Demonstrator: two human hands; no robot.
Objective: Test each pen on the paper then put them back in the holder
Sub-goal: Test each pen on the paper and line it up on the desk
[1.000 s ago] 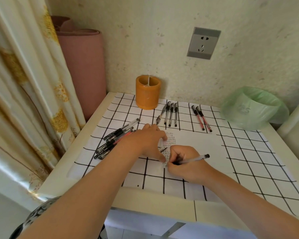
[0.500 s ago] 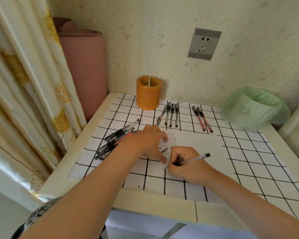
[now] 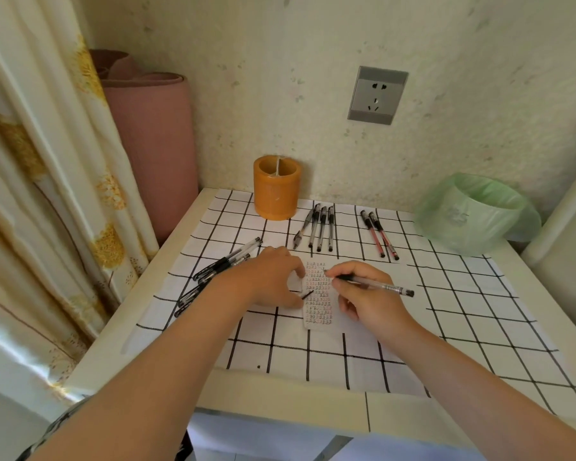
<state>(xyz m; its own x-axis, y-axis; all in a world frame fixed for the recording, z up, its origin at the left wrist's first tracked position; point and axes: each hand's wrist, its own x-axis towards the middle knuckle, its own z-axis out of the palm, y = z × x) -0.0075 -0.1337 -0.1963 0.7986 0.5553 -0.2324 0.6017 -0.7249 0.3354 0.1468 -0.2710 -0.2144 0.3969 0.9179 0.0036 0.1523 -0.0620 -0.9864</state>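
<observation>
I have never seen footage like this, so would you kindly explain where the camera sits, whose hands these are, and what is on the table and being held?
There is no machine here: a person works with bare hands, and the one camera sits on their head, looking forward and down. The left hand rests on the edge of a small paper covered in test scribbles; a thin dark piece shows by its fingers, but I cannot tell what it is. The right hand grips a clear pen with its tip at the paper. On the checked cloth lie a pile of pens at the left, a row of four pens and two red pens further back. An orange holder stands by the wall, a green-lined bin at the right.
</observation>
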